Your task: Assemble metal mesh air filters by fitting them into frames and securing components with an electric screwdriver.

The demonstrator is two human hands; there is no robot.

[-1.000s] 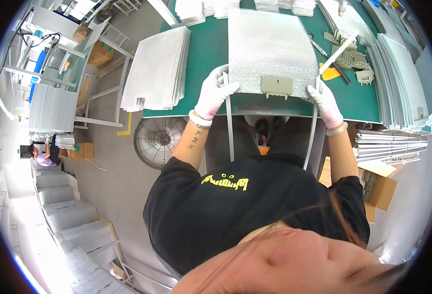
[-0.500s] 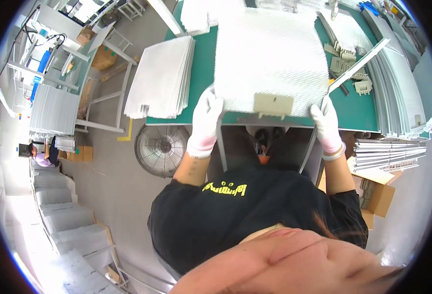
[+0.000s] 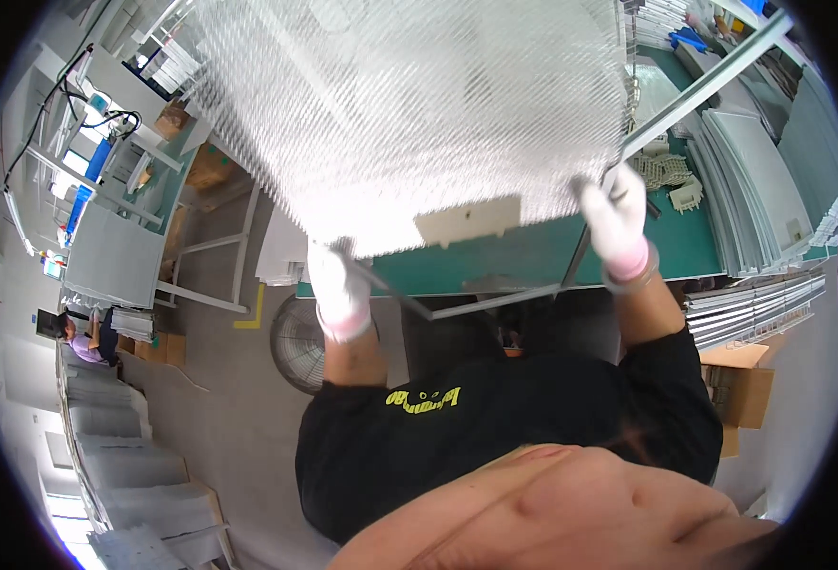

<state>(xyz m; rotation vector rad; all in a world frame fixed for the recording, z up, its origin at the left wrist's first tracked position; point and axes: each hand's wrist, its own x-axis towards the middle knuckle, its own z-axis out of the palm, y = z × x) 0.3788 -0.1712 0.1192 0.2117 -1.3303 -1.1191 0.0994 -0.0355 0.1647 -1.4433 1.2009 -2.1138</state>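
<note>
A large pale mesh panel [image 3: 390, 123] is raised toward me, tilted, above the green table [image 3: 695, 223]. A flat beige piece [image 3: 466, 220] sits at its near edge. My left hand [image 3: 338, 290], in a white glove, is closed on the panel's near left corner. Also gloved, my right hand [image 3: 617, 218] grips near its right corner, close to a slanted light metal bar [image 3: 704, 90]. Below the panel, a thin grey bar [image 3: 495, 302] runs between my hands; whether I hold it as well I cannot tell. Blur covers the fingertips.
Left of the table, a stack of pale sheets [image 3: 281, 249] is partly hidden by the panel. A round floor fan [image 3: 300, 347] stands below. To the right are beige plastic parts [image 3: 685, 195], stacked panels [image 3: 752, 180] and a cardboard box [image 3: 750, 399]. Another person [image 3: 86, 347] is far left.
The mesh panel has come up closer, shifted left and tilted, now covering more of the table. My left hand moved left and lower; the hands are farther apart. The grey bar now shows between them.
</note>
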